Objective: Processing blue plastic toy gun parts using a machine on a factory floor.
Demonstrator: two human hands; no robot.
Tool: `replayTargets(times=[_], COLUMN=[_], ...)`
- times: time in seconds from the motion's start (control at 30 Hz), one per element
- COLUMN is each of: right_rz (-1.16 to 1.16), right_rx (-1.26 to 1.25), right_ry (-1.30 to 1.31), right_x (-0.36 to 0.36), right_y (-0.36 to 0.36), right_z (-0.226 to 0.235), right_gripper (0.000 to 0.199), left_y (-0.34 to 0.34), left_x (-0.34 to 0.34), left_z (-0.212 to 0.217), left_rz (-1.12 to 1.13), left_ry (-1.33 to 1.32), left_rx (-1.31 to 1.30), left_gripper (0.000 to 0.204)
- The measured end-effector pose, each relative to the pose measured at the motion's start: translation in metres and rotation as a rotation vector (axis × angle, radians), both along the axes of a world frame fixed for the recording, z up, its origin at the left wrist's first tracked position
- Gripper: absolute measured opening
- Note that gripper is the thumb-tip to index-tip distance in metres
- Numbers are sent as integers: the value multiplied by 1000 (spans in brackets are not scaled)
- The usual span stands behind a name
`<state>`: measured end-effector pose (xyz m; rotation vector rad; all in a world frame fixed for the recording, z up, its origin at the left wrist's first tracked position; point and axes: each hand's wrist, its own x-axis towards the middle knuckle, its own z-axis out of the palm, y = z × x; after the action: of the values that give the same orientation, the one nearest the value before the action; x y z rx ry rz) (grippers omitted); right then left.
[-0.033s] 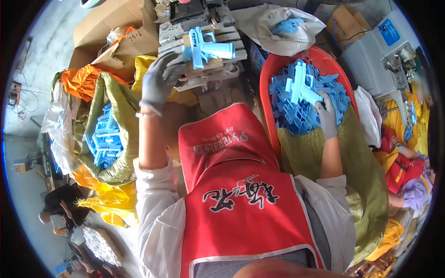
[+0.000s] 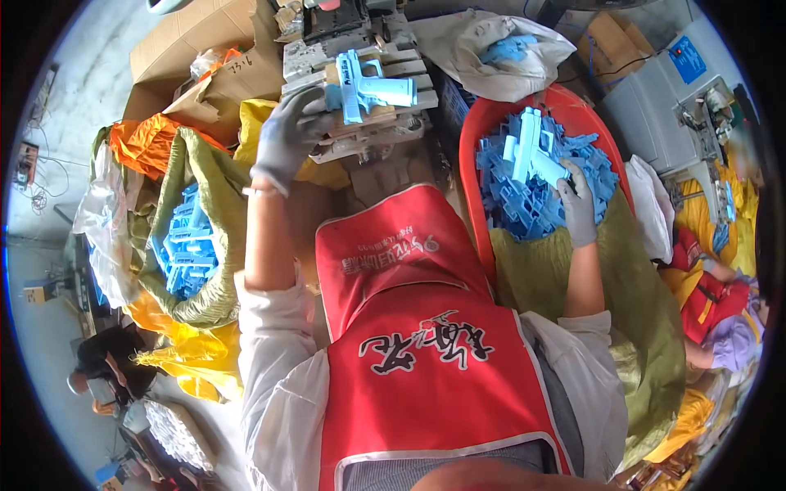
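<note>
Above, the gloved left hand (image 2: 288, 135) rests on a blue plastic part (image 2: 370, 87) seated in a grey fixture (image 2: 360, 49); the gloved right hand (image 2: 575, 203) grips another blue piece (image 2: 530, 155) over the heaped red basin (image 2: 475, 164).

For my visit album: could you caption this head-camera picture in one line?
Gloved left hand at a blue part on the jig; right hand lifts another from the red tub.

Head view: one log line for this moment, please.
left hand: gloved, on blue part at jig | right hand: gloved, gripping blue part over red tub | sack: blue parts inside
</note>
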<state>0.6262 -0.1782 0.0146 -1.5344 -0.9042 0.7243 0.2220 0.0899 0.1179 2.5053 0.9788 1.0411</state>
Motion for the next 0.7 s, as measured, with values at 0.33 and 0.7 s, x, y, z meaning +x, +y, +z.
replayTargets(times=[0.33, 0.7], right_rz=[300, 564], right_rx=[372, 315], right_ry=[292, -585], right_x=[-76, -144], right_y=[107, 215], right_z=[71, 86], right_gripper=[29, 25], left_y=[15, -66], left_x=[-24, -190], left_z=[16, -28], left_rz=[1, 383], left_ry=[-277, -720], left_rx=[-202, -286], left_gripper=[29, 27])
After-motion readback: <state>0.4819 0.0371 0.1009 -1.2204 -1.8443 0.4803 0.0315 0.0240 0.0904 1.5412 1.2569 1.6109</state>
